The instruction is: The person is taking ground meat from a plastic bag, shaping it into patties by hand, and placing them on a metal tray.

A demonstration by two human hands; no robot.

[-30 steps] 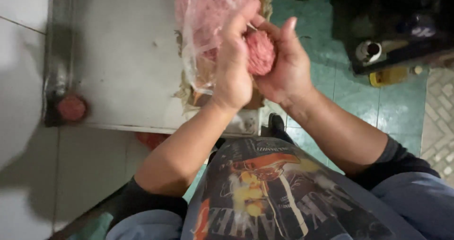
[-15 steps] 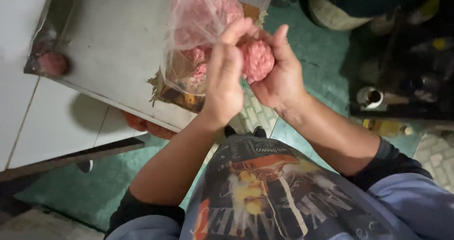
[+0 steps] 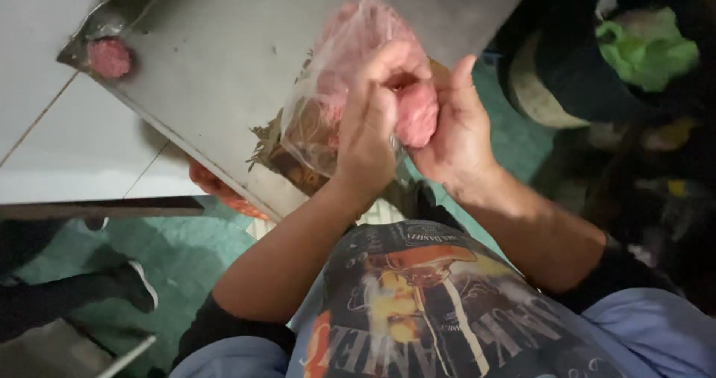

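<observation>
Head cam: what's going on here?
A person is working a lump of pink minced meat between both bare hands: left hand in front, right hand cupping behind. Beside them a clear plastic bag of more mince rests on a steel table. One shaped patty sits at the table's far corner.

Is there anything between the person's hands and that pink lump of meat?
Nothing visible. The pink lump of minced meat sits directly between the left hand and the right hand, both bare and touching it. The clear plastic bag of more meat lies behind the hands on the grey metal tabletop, not between them.
</observation>
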